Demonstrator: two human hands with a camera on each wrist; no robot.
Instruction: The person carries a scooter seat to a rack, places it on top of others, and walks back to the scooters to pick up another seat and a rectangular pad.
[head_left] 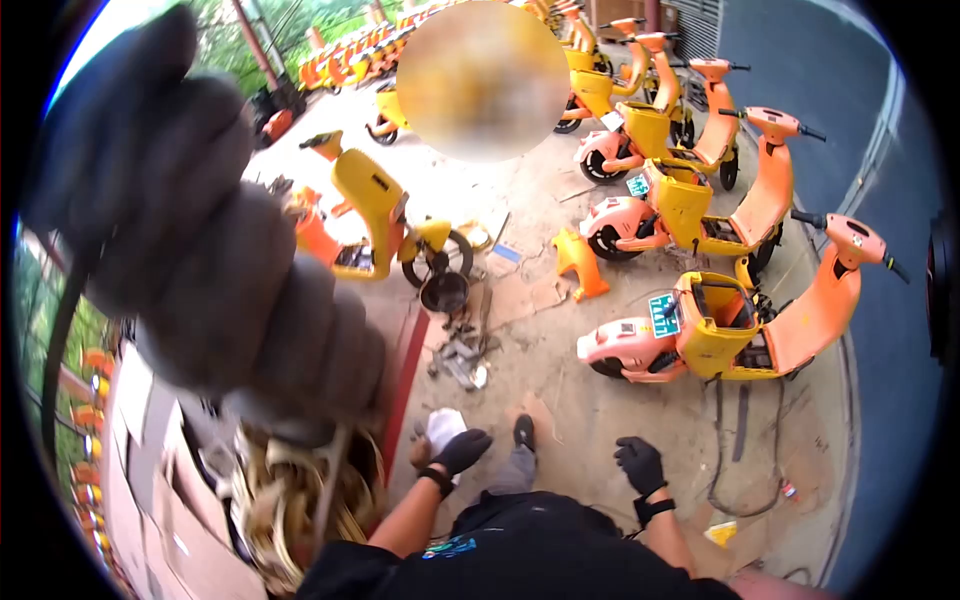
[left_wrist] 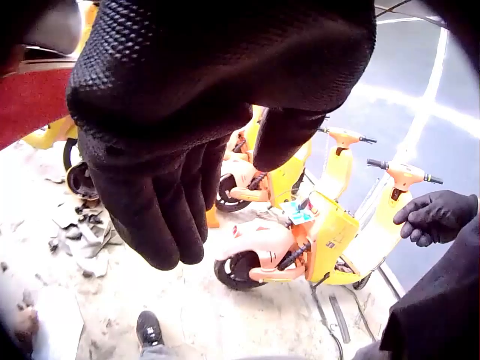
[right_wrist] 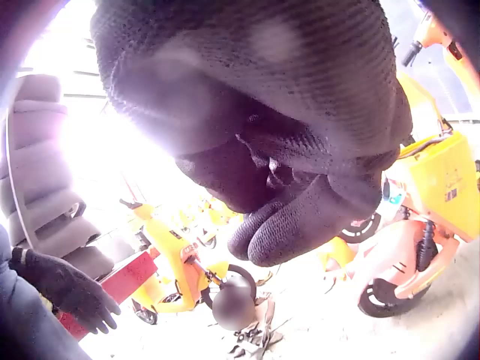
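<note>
Both hands wear black gloves and hang in front of me, holding nothing. My left hand (head_left: 462,450) has its fingers (left_wrist: 169,225) hanging down, loose and nearly straight, near a white scrap (head_left: 443,428) on the ground without touching it. Off to the right, apart from any object, my right hand (head_left: 640,465) has its fingers (right_wrist: 300,221) loosely curled on nothing. The nearest orange and yellow scooter (head_left: 720,325) stands ahead of my right hand. My shoe (head_left: 523,431) shows between the hands.
Several more orange and yellow scooters (head_left: 690,205) are parked to the right and behind. A stack of grey seats (head_left: 200,230) rises at the left over a bin of scrap (head_left: 300,500). Loose parts (head_left: 460,355), an orange panel (head_left: 580,265) and a cable (head_left: 745,495) lie on the concrete.
</note>
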